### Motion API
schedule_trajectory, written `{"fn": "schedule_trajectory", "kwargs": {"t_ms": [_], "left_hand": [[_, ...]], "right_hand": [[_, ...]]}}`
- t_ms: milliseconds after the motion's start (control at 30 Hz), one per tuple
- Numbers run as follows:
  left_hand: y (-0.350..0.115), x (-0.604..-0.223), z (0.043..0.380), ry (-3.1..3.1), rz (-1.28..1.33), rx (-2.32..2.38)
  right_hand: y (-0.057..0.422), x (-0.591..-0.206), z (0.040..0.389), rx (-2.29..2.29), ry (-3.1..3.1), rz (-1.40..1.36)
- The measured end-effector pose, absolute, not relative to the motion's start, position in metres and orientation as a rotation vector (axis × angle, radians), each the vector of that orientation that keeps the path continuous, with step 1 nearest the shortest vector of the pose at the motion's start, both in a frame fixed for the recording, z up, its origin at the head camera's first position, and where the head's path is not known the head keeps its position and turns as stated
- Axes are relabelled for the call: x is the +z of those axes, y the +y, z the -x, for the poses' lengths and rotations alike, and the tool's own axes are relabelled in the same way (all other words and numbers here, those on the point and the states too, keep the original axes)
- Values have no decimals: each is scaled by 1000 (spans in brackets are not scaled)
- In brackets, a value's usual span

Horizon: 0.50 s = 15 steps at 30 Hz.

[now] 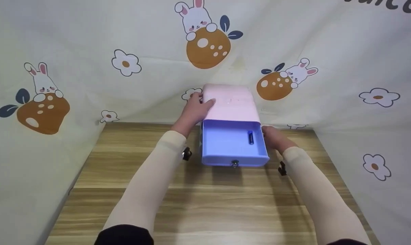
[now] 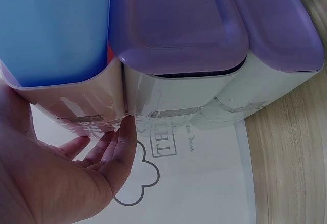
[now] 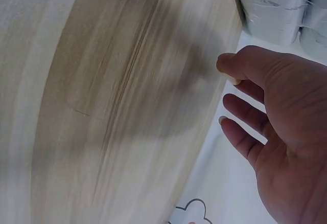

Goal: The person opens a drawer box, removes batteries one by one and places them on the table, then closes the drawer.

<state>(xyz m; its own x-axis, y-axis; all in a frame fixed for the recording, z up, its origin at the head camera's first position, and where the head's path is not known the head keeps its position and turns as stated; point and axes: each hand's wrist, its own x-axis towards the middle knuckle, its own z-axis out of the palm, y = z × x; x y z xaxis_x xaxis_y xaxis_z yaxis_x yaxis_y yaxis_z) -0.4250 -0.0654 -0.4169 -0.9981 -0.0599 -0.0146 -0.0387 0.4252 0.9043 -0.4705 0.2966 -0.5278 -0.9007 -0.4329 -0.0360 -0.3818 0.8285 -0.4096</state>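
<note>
A pink drawer box (image 1: 230,102) stands at the back of the table, its blue drawer (image 1: 226,141) pulled out toward me. In the drawer lies a small dark cylinder (image 1: 250,137) that looks like a battery. My left hand (image 1: 196,109) grips the box's back left corner, thumb on top. In the left wrist view, its fingers lie against the back of the pink casing (image 2: 76,104). Beside the stack, on the right, is my right hand (image 1: 276,137), partly hidden by the drawer. The right wrist view shows that hand (image 3: 281,116) with loosely bent fingers and nothing between them.
Under the pink box, white drawer boxes (image 2: 176,91) with purple drawers (image 2: 179,24) are stacked. A small metal ring pull (image 1: 235,164) is on the blue drawer's front. The wood-grain table (image 1: 219,204) meets a printed cloth (image 1: 151,88) at the back and sides.
</note>
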Motion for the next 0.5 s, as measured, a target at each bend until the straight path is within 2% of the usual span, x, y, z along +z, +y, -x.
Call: {"fn": "schedule_trajectory", "kwargs": {"t_ms": [500], "left_hand": [[-66, -416, 427, -2650, -72, -1652]], "right_hand": [[301, -543, 478, -496, 2941, 773]]}}
